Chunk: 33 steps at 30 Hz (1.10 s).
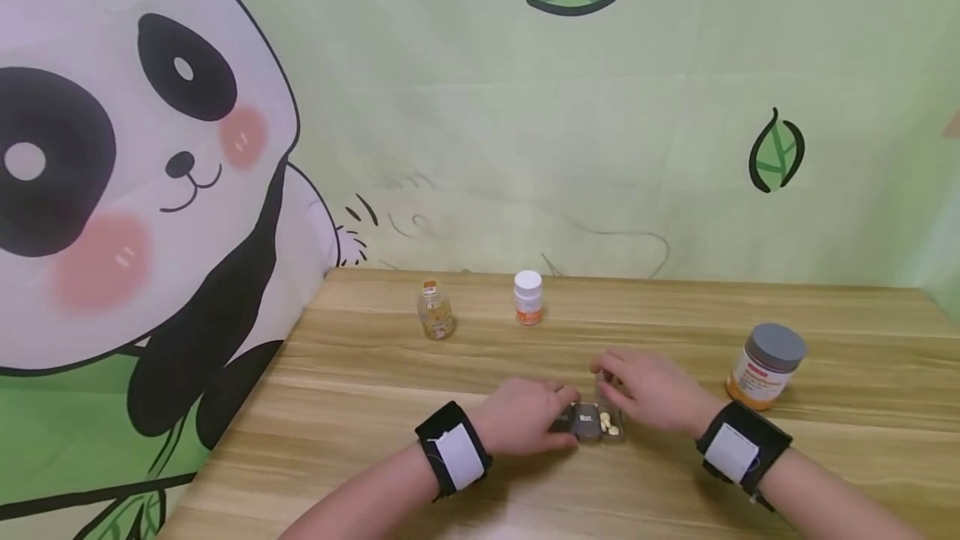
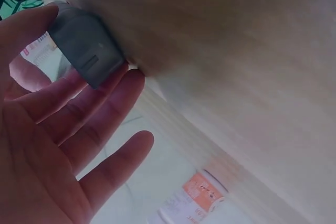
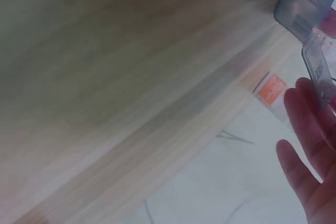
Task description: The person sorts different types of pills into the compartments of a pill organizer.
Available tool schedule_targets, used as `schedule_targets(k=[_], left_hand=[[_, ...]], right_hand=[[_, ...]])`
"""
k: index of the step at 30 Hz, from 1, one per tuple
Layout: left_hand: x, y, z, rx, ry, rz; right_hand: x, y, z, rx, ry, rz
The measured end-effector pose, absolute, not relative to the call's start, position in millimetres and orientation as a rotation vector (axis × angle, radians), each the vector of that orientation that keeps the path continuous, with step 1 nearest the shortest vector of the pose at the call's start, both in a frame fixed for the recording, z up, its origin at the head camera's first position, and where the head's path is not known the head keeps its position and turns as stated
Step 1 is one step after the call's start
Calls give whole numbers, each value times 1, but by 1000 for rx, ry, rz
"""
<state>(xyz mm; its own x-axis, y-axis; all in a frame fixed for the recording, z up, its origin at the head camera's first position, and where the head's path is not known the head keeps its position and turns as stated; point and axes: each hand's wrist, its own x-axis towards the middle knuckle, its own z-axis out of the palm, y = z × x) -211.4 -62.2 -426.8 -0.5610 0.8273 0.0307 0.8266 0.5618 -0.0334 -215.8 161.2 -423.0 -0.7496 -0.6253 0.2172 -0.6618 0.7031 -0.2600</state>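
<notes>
A small dark grey pill organizer [image 1: 587,421] lies on the wooden table, a compartment marked "Mon." shut. Its right end compartment is open and holds several pale yellow tablets [image 1: 608,423]. My left hand [image 1: 522,417] grips the organizer's left end between thumb and fingers; the left wrist view shows the organizer's grey end [image 2: 86,43] there. The raised clear lid [image 3: 316,69] stands up at the right end. My right hand [image 1: 651,390] pinches this lid with thumb and fingertips, though the thumb is mostly out of the right wrist view.
A clear bottle of golden contents [image 1: 436,312] stands at the back left of the table. Beside it is a white pill bottle [image 1: 528,298] with an orange band. On the right stands a larger jar [image 1: 765,367] with a grey lid. A panda-print cloth hangs behind.
</notes>
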Motion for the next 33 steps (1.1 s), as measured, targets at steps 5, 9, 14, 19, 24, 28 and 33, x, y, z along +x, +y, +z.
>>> schedule_targets(k=[5, 9, 14, 19, 24, 28, 33], left_hand=[[-214, -61, -428, -1460, -2760, -8], [-215, -61, -428, -1461, -2760, -24], [-216, -62, -429, -1465, -2756, -39], [-216, -62, -430, -1468, -2755, -55], [-216, -62, -430, -1470, -2747, -65], [-216, -62, -430, -1469, -2750, -70], [-216, -62, -429, -1474, -2741, -72]], right_hand=[[-210, 164, -419, 1117, -2678, 456], [-202, 167, -420, 1162, -2572, 414], [-192, 169, -425, 1229, -2452, 415], [-186, 170, -430, 1307, -2384, 364], [-182, 170, -434, 1347, -2406, 300], [-180, 170, -435, 1356, -2419, 273], [-178, 170, -435, 1330, -2456, 296]])
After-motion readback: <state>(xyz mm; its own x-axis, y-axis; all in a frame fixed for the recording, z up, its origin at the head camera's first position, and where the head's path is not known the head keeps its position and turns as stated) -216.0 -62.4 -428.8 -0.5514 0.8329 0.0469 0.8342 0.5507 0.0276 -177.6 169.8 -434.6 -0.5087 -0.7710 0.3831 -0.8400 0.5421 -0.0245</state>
